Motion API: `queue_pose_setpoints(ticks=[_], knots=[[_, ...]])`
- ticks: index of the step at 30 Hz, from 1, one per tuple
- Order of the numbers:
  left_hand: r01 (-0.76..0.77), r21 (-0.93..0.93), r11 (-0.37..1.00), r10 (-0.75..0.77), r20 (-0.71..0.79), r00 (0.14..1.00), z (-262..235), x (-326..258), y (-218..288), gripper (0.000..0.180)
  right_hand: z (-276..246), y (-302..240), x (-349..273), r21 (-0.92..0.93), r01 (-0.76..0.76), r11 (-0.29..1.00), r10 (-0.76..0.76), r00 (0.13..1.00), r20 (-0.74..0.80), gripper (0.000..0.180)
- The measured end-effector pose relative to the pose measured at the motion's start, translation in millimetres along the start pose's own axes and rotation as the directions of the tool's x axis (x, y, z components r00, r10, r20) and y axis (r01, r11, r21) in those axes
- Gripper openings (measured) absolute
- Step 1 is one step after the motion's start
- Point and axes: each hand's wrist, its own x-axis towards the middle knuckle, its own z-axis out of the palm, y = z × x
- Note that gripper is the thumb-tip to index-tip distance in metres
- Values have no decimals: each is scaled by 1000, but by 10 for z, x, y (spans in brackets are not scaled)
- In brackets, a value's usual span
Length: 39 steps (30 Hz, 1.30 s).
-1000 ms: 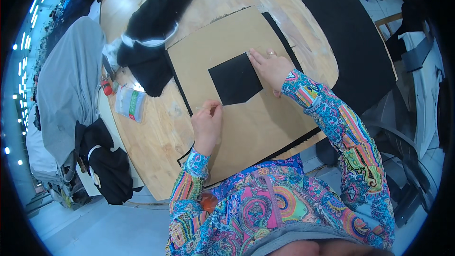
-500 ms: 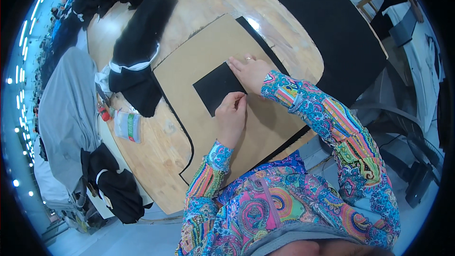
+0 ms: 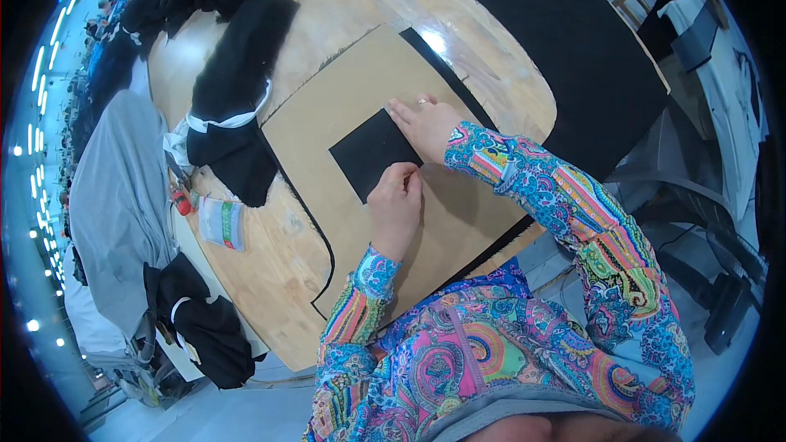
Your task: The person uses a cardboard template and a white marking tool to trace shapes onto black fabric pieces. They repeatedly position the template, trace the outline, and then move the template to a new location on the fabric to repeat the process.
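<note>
Lays the right hand (image 3: 428, 127) palm-down on a tan sheet (image 3: 352, 86), with the fingers stretched out, only slightly apart and gripping nothing, and with the tips at the upper right edge of a black patch (image 3: 365, 155). Curls the left hand (image 3: 396, 203) over the lower right part of the patch, just beside the right hand, with thumb and forefinger brought together in a pinch. Cannot tell about anything thin held in that pinch.

Shows flat and straight-edged near the middle of the tan sheet, this patch, partly hidden under the left hand. Cannot tell from here between a piece laid on top and an opening onto dark material below. Lies under the tan sheet, peeking out along its sides, a black cloth (image 3: 450, 78), all of it on a pale wooden desk (image 3: 327, 0).

Rests farther right on the desk, well apart from the sheet, a large black panel (image 3: 581, 65). Lies to the left, near the sheet, a black bundle (image 3: 246, 65) bound with a white tie (image 3: 225, 124). Sits below that, by the desk's left edge, a clear packet (image 3: 221, 223), with a red-handled tool (image 3: 180, 201) just beside it. Hangs farther left a grey cloth (image 3: 123, 213).
</note>
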Motion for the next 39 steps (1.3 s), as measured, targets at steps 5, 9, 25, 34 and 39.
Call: queue_pose_setpoints(ticks=[5, 9, 25, 34, 39], knots=[[42, 16, 999, -42, -3, 999, -149, -142, -109, 6, -126, 7, -39, 12, 17, 1000, -18, 997, 80, 112], [93, 10, 996, -93, 7, 996, -241, -231, -147, 7, -103, 11, -21, -96, 56, 994, -45, 993, 112, 131], [117, 49, 992, -116, -16, 993, -277, -281, -183, 6, -192, 42, -73, -28, 38, 999, -34, 990, 133, 115], [133, -373, 918, -226, -218, 949, -107, 423, -252, 9, -14, 11, -37, -22, 32, 999, -33, 999, -36, 68], [127, -259, 958, -196, -262, 945, 128, 828, -443, 11, -78, 14, -81, 13, 17, 1000, -16, 999, -41, 68]])
